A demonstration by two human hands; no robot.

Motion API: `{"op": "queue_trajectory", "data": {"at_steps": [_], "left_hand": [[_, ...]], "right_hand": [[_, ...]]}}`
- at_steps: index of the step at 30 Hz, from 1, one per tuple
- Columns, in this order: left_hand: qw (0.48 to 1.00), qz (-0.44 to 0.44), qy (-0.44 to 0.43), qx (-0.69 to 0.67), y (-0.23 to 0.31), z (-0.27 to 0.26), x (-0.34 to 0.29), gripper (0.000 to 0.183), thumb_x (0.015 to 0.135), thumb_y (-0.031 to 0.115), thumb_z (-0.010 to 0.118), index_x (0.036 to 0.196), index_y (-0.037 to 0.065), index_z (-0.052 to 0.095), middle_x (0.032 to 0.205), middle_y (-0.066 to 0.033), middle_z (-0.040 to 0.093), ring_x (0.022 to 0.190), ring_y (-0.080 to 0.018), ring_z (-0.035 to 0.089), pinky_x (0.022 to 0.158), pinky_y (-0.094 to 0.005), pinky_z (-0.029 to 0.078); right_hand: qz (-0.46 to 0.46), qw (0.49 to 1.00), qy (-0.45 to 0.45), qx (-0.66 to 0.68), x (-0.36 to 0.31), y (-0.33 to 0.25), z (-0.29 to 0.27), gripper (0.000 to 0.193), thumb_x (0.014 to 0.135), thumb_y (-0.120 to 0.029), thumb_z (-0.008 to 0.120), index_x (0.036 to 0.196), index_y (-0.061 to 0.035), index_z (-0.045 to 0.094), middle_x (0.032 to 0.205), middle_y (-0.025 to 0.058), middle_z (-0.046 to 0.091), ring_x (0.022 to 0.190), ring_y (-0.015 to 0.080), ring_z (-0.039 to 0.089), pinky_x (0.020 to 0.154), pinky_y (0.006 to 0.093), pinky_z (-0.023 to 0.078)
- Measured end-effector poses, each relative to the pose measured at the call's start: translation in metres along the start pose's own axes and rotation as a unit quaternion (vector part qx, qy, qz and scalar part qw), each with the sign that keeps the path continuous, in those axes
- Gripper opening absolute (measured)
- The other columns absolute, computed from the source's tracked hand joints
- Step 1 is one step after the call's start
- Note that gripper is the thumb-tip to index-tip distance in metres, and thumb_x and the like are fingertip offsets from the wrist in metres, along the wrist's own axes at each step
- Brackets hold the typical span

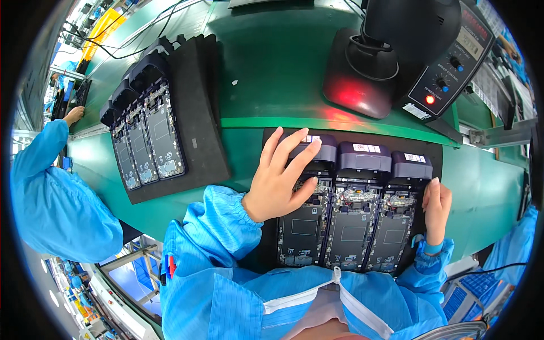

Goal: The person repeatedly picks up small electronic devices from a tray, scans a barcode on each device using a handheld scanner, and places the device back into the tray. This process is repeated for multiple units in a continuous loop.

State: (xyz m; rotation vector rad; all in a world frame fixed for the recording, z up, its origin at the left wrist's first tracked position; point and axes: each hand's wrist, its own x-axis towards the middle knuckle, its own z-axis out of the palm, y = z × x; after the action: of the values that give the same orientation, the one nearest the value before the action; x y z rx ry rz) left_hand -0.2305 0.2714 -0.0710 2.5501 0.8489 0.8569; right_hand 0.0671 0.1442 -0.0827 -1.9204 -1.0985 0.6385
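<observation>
Three dark handheld devices with bare circuit boards lie side by side before me: a left device [303,226], a middle device [348,229] and a right device [394,229]. Each has a raised purple-black head with a white label at its far end. My left hand [280,178] is spread over the left device's head, fingertips resting at its label and thumb over the upper board. Along the outer edge of the right device stands my right hand [437,209], its fingers stretched out and grasping nothing visible. A blue band [433,248] circles the right wrist.
At the left, several similar open devices [148,136] lie on a black foam mat [198,130]. A black stand [362,73] glowing red and a control box [447,68] with knobs occupy the far right. A green ledge [340,128] crosses the bench. Another person's blue sleeve [42,147] is at far left.
</observation>
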Motion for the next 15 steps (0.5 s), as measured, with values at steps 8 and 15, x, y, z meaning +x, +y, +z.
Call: {"op": "queue_trajectory", "data": {"at_steps": [8,15], "left_hand": [[0.997,-0.032,0.034,-0.060,0.0006,0.0034,-0.0028,0.061,0.062,0.008,0.063,0.119,0.002,0.042,0.122,-0.0173,0.041,0.113,-0.0342,0.038,0.099,-0.0472,0.024],[0.995,-0.063,0.032,-0.068,0.0034,-0.0003,0.0007,0.058,0.063,0.006,0.063,0.118,0.003,0.044,0.121,-0.0142,0.043,0.113,-0.0331,0.038,0.099,-0.0441,0.024]], "right_hand": [[-0.007,1.000,-0.004,0.025,0.0003,0.0026,-0.0001,0.051,0.093,-0.033,0.033,0.049,-0.0074,0.036,0.044,0.0000,0.035,0.039,0.0065,0.031,0.037,0.0217,0.022],[0.006,1.000,-0.006,0.020,-0.0015,-0.0010,-0.0007,0.050,0.093,-0.032,0.033,0.049,-0.0075,0.035,0.044,-0.0005,0.035,0.039,0.0064,0.031,0.037,0.0216,0.023]]}}
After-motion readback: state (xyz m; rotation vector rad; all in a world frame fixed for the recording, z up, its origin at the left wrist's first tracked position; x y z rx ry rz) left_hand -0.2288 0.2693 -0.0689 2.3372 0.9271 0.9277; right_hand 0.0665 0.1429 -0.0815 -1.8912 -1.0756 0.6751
